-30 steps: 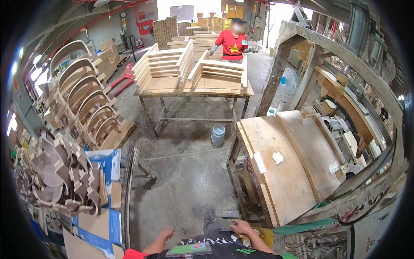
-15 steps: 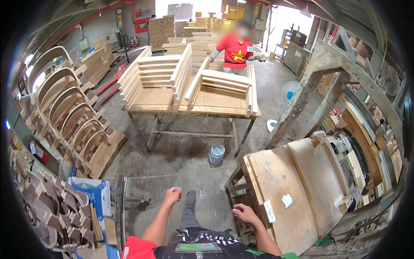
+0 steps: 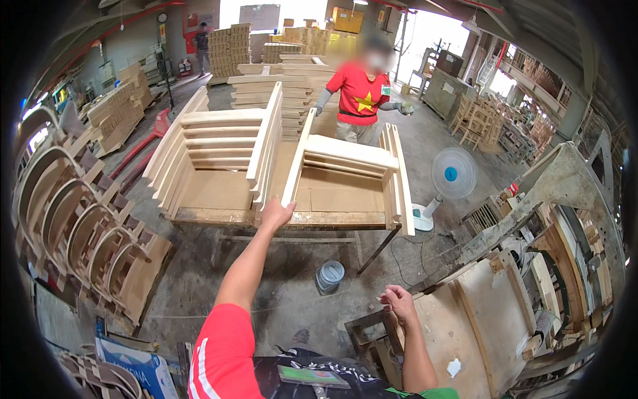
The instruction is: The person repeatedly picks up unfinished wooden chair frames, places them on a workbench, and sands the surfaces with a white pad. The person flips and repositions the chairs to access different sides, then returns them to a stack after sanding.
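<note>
Two stacks of pale wooden chair frames stand on a cardboard-topped workbench [image 3: 319, 219] ahead of me. My left hand [image 3: 276, 215] reaches out to the bench's near edge. Its fingers close round the near end of a post on the right-hand wooden chair frame [image 3: 299, 159]. Just left of it is the other stack of chair frames [image 3: 222, 143]. My right hand [image 3: 399, 304] hangs in the air beside a plywood-topped table [image 3: 438, 332], fingers loosely bent and apart, with nothing visible in it.
Across the bench stands a person in a red shirt [image 3: 359, 93], gloved hand near the frames. A lidded bucket [image 3: 330, 275] sits on the floor below. A fan [image 3: 454, 174] is right of the bench; curved wooden parts [image 3: 80, 219] stand stacked at left.
I have stepped closer to the bench. My left hand has stretched forward and taken hold of the right-hand chair frame. My right hand has risen slightly.
</note>
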A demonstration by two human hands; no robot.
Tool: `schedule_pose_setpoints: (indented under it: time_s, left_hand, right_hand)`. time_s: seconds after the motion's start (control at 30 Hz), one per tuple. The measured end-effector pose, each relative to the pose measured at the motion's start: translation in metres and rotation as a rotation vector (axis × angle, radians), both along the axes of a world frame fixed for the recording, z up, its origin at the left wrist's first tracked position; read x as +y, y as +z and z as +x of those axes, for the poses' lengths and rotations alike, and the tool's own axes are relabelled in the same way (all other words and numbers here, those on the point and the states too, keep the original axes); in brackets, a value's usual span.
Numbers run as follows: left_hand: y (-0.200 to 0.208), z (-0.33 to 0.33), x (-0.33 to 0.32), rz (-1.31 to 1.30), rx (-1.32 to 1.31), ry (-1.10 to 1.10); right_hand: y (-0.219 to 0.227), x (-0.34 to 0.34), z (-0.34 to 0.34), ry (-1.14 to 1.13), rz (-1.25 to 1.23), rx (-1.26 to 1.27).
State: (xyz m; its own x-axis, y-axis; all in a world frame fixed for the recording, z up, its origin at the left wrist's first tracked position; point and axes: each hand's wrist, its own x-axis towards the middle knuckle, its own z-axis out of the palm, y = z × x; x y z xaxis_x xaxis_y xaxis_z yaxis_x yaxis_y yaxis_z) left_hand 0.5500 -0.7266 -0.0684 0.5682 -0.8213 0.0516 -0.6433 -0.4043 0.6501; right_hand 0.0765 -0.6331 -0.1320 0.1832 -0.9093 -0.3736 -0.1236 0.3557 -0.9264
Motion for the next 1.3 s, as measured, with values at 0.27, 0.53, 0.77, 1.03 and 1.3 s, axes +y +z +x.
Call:
schedule_pose_setpoints:
  time_s: [0.27, 0.53, 0.77, 1.03, 1.3]
  left_hand:
    - [-0.008, 0.016, -0.075, 0.089, 0.074, -0.112]
    - [-0.021, 0.002, 0.023, 0.098, 0.153, -0.080]
    - [-0.038, -0.031, 0.144, 0.096, 0.355, 0.006]
    - [-0.059, -0.041, 0.228, -0.079, 0.302, -0.026]
    - [-0.093, -0.034, 0.240, -0.032, 0.431, -0.018]
  right_hand:
    - [0.022, -0.048, -0.017, -0.102, 0.008, 0.020]
    - [0.034, -0.138, -0.039, -0.305, -0.187, 0.226]
    - [0.045, -0.168, 0.005, -0.116, 0.213, 0.073]
    - [0.038, -0.064, -0.001, -0.221, -0.057, 0.212]
    - [0.037, 0.075, -0.030, -0.340, -0.263, 0.210]
